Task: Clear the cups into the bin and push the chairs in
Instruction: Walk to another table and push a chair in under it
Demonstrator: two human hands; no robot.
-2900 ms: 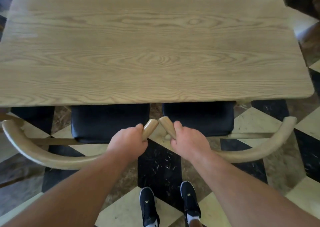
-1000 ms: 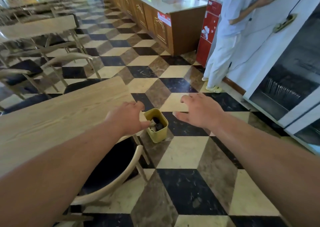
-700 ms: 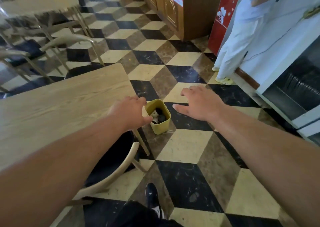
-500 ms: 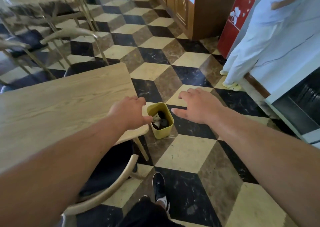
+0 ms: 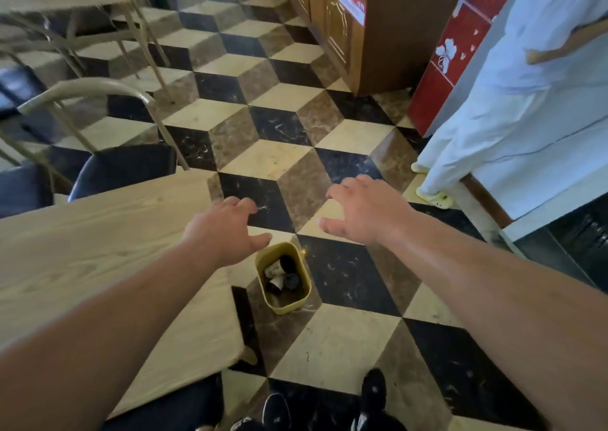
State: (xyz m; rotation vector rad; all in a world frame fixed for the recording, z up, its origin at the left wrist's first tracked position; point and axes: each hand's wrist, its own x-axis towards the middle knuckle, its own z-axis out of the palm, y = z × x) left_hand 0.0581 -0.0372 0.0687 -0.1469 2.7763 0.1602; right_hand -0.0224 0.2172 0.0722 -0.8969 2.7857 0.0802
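Note:
A small yellow bin (image 5: 297,304) stands on the tiled floor just right of the wooden table (image 5: 98,249). Several crumpled cups (image 5: 283,274) lie inside it. My left hand (image 5: 223,233) hovers above the table's right edge, fingers spread, holding nothing. My right hand (image 5: 365,213) is stretched out over the floor beyond the bin, also spread and bare. A black-seated chair (image 5: 125,167) with a curved wooden back stands at the table's far side. Part of another black seat (image 5: 184,407) shows under the table's near edge.
A person in white clothes (image 5: 513,101) stands at the right beside a red cabinet (image 5: 450,59) and a brown counter (image 5: 378,29). Another table with chairs (image 5: 65,19) fills the far left. My black shoes (image 5: 371,394) are at the bottom.
I have let go of the two chair backs and turned right toward the bin. Over the last second the view has closed in on the bin, with both hands still held out bare.

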